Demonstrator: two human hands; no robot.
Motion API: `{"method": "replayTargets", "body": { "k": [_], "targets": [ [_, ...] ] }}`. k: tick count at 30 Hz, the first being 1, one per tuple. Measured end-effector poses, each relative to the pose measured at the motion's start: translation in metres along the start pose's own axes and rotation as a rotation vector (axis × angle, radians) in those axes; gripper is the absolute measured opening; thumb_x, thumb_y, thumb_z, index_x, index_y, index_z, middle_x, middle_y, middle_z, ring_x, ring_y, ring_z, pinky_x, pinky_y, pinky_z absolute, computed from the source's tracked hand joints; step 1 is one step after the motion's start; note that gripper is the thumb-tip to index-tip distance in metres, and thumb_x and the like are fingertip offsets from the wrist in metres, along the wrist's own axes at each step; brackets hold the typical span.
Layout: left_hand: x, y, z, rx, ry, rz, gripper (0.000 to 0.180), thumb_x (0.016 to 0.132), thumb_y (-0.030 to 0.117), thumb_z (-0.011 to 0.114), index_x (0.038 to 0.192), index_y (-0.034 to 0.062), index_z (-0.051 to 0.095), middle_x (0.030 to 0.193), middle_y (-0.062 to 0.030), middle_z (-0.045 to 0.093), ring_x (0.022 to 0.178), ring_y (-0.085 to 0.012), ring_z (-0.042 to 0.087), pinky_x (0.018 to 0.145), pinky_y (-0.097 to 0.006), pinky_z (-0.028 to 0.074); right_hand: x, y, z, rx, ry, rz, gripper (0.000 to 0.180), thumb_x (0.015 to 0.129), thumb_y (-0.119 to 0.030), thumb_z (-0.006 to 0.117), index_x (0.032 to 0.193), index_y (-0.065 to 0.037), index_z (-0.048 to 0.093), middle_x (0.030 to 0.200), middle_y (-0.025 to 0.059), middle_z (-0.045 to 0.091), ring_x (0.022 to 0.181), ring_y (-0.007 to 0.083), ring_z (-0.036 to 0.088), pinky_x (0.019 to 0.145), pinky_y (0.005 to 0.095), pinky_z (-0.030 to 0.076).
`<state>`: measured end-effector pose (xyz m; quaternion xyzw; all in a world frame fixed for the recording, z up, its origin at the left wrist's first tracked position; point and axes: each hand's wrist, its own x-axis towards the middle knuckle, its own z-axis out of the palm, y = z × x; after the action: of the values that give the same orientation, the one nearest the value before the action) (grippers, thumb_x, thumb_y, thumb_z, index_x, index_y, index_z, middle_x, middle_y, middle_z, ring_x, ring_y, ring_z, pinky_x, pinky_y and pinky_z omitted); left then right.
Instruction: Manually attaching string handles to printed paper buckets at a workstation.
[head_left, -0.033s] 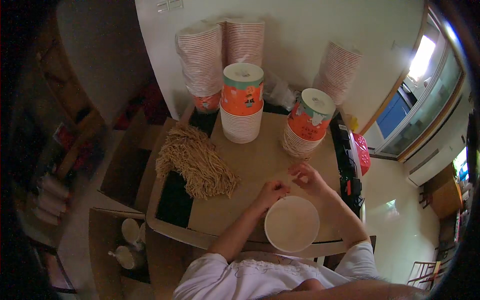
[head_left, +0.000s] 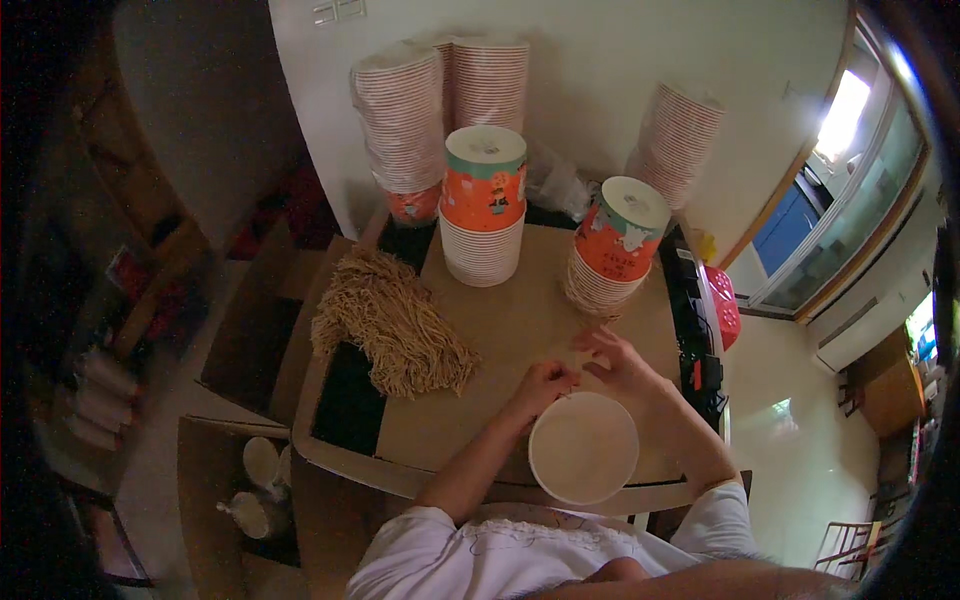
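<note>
A white paper bucket (head_left: pixel 584 448) stands at the table's near edge, mouth up, right in front of me. My left hand (head_left: pixel 547 384) is closed in a pinch just beyond its far-left rim; whatever lies between those fingertips is too small to make out. Over the far side of the bucket hovers my right hand (head_left: pixel 612 360), fingers apart and slightly curled, seemingly holding nothing. Beyond it is an upside-down stack of orange and green paper buckets (head_left: pixel 620 240), with tan cord around its lower part. Left of my hands lies a heap of tan paper cords (head_left: pixel 400 325).
Another upside-down bucket stack (head_left: pixel 485 200) stands mid-table. Plastic-wrapped stacks (head_left: pixel 400 120) line the wall, with one more wrapped stack (head_left: pixel 680 140) at right. A cardboard box (head_left: pixel 215 500) holding pale buckets sits left of the table. Dark devices (head_left: pixel 708 373) lie along the right edge.
My right hand has shifted very slightly to the left, its fingers a little nearer my left hand. The left hand and the bucket stay in place.
</note>
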<state>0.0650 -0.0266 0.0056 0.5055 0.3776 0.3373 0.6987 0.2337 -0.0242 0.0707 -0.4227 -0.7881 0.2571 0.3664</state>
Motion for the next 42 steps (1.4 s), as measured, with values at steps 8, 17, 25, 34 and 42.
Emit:
{"method": "replayTargets", "body": {
  "k": [8, 17, 25, 34, 42],
  "targets": [
    [-0.005, 0.009, 0.001, 0.067, -0.003, 0.011, 0.019, 0.08, 0.02, 0.06, 0.078, 0.002, 0.061, 0.067, -0.0001, 0.056, 0.059, -0.0069, 0.048, 0.052, -0.022, 0.039, 0.002, -0.011, -0.012, -0.18, -0.229, 0.017, 0.012, 0.07, -0.003, 0.064, 0.081, -0.006, 0.062, 0.075, 0.0077, 0.057, 0.074, 0.0245, 0.057, 0.063, 0.0328, 0.046],
    [-0.009, 0.007, -0.002, 0.005, -0.031, 0.093, 0.019, 0.081, 0.021, 0.06, 0.073, 0.004, 0.058, 0.065, 0.002, 0.054, 0.059, -0.0052, 0.047, 0.053, -0.021, 0.038, 0.004, -0.012, -0.018, -0.185, -0.26, -0.091, 0.005, 0.074, -0.007, 0.062, 0.077, -0.003, 0.061, 0.072, 0.0088, 0.057, 0.07, 0.0258, 0.058, 0.06, 0.0328, 0.046],
    [-0.014, 0.012, 0.004, -0.021, 0.003, 0.129, 0.021, 0.081, 0.022, 0.06, 0.07, 0.0042, 0.056, 0.063, 0.0029, 0.052, 0.058, -0.0049, 0.045, 0.052, -0.022, 0.038, -0.003, -0.004, -0.011, -0.143, -0.281, 0.029, 0.01, 0.08, -0.012, 0.057, 0.083, -0.003, 0.058, 0.075, 0.0129, 0.057, 0.069, 0.0262, 0.055, 0.062, 0.034, 0.044],
    [-0.007, -0.008, -0.004, -0.15, 0.091, 0.142, 0.016, 0.081, 0.02, 0.06, 0.077, 0.005, 0.056, 0.071, 0.0023, 0.054, 0.066, -0.0054, 0.049, 0.057, -0.023, 0.041, -0.009, 0.015, 0.004, 0.009, -0.236, 0.254, 0.014, 0.084, -0.013, 0.053, 0.085, -0.002, 0.045, 0.07, 0.0108, 0.048, 0.068, 0.0145, 0.044, 0.065, 0.0294, 0.04],
    [-0.007, -0.033, -0.04, -0.347, -0.261, 0.059, 0.004, 0.078, 0.013, 0.064, 0.078, 0.0099, 0.061, 0.084, 0.0056, 0.05, 0.075, -0.0059, 0.052, 0.063, -0.022, 0.043, -0.026, 0.052, 0.03, 0.269, -0.315, 0.264, 0.009, 0.079, -0.01, 0.06, 0.08, -0.002, 0.057, 0.073, 0.005, 0.058, 0.068, 0.0094, 0.053, 0.06, 0.0257, 0.045]
  ]
}}
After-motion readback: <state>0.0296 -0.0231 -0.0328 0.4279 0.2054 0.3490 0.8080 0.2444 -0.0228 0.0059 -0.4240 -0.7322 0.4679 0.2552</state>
